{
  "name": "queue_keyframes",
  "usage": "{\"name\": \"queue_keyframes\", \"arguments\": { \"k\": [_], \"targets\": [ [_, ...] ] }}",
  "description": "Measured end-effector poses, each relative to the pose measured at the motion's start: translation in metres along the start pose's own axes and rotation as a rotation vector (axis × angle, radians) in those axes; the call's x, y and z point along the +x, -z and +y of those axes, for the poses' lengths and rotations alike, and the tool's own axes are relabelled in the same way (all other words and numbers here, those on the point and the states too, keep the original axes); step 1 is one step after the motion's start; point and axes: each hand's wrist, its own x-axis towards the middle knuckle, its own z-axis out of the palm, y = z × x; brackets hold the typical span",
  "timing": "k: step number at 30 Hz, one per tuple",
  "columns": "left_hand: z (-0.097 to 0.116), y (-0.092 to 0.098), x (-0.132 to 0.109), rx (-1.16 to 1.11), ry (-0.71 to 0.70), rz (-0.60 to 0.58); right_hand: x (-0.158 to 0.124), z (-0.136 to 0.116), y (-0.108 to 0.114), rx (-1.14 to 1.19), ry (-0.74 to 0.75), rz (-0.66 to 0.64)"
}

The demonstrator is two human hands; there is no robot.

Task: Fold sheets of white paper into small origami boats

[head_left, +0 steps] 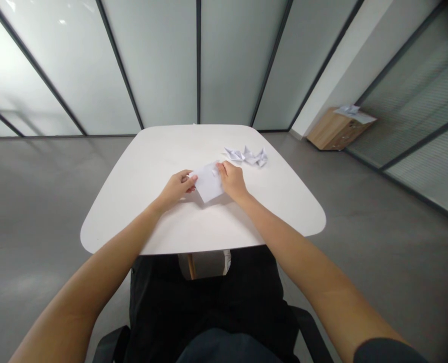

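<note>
Left hand (176, 189) and right hand (231, 181) pinch opposite edges of a folded white paper sheet (208, 182) mid-fold at the centre of the white table (133, 201) (paper shapes (246, 156) sit upper right), and that crease calls for steady pressure!

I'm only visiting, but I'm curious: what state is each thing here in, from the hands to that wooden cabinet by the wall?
Left hand, pinching the paper sheet's left side.
Right hand, pinching the paper sheet's right side.
Paper sheet, white, held between both hands, turned corner-down.
Folded paper shapes, lying on the table, untouched.
Table, white, rounded corners, standing.
Wooden cabinet, drawers closed.
Papers, lying on top of the cabinet.
</note>
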Motion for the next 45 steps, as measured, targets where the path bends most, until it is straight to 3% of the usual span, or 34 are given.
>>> {"name": "queue_keyframes", "arguments": {
  "k": [4, 11, 14, 17, 18, 19, 21, 23, 25, 34, 41, 45],
  "targets": [
    [0.0, -0.003, 0.0, 0.065, 0.088, -0.071, 0.0, 0.0, -0.001, 0.0, -0.032, 0.053],
    [0.002, -0.002, -0.001, 0.051, 0.024, -0.014, 0.002, -0.003, -0.005, -0.038, -0.037, 0.0],
    [0.004, 0.0, -0.002, 0.344, -0.046, 0.075, 0.003, -0.001, -0.009, -0.135, -0.092, -0.139],
    [0.007, -0.002, -0.006, 0.691, -0.262, 0.293, 0.0, -0.002, -0.013, -0.252, -0.106, -0.264],
    [0.007, -0.004, -0.007, 0.761, -0.348, 0.309, -0.001, -0.004, -0.014, -0.289, -0.106, -0.29],
    [0.007, -0.006, -0.008, 0.815, -0.427, 0.267, -0.003, -0.006, -0.015, -0.326, -0.106, -0.308],
    [0.004, -0.01, -0.011, 0.892, -0.538, 0.068, -0.006, -0.011, -0.015, -0.399, -0.103, -0.329],
    [-0.001, -0.012, -0.011, 0.928, -0.561, -0.116, -0.009, -0.016, -0.014, -0.459, -0.079, -0.333],
    [-0.007, -0.012, -0.01, 0.95, -0.525, -0.202, -0.012, -0.019, -0.014, -0.498, -0.042, -0.336],
    [-0.015, -0.004, -0.001, 1.045, -0.511, -0.384, -0.013, -0.019, -0.017, -0.567, 0.033, -0.288],
    [-0.015, -0.003, -0.012, 1.116, -0.51, -0.424, -0.013, -0.009, -0.027, -0.55, -0.07, -0.268],
    [-0.007, -0.004, -0.017, 1.177, -0.461, -0.448, -0.006, -0.004, -0.02, -0.485, -0.098, -0.296]
  ]
}}
